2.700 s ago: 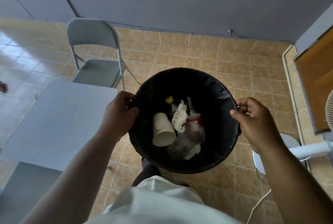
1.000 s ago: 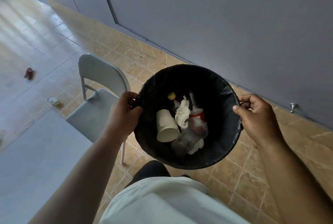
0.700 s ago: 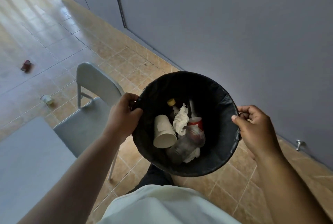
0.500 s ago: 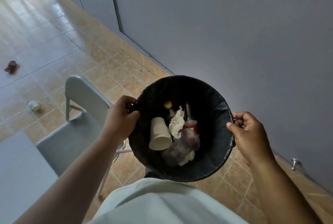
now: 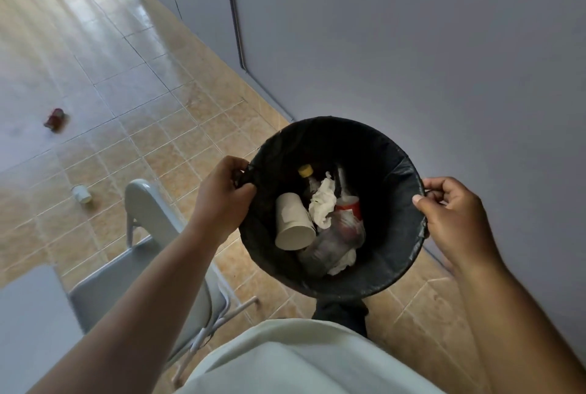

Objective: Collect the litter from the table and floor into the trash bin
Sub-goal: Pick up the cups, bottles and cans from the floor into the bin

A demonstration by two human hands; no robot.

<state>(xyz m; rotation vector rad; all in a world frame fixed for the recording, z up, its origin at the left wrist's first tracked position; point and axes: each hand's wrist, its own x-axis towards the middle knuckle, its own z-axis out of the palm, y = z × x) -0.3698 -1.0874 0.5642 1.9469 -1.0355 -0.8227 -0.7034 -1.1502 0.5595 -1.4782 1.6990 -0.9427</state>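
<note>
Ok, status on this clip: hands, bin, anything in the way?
Both gripping trash bin rim, left hand and right hand; bin held up. On floor, uncollected: red can, white cup. In between: folding chair.

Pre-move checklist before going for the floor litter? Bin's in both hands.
1. Grip of left hand on trash bin rim: ok.
2. Grip of right hand on opposite rim: ok.
3. Bin level, paper cup and other litter inside: ok.
4. Floor cleared: not ok; red item and white item lie on the tiles.
5. Straight path to them: not ok; chair stands partly in the way.
6. Litter on table: cannot tell; only a corner shows.
</note>
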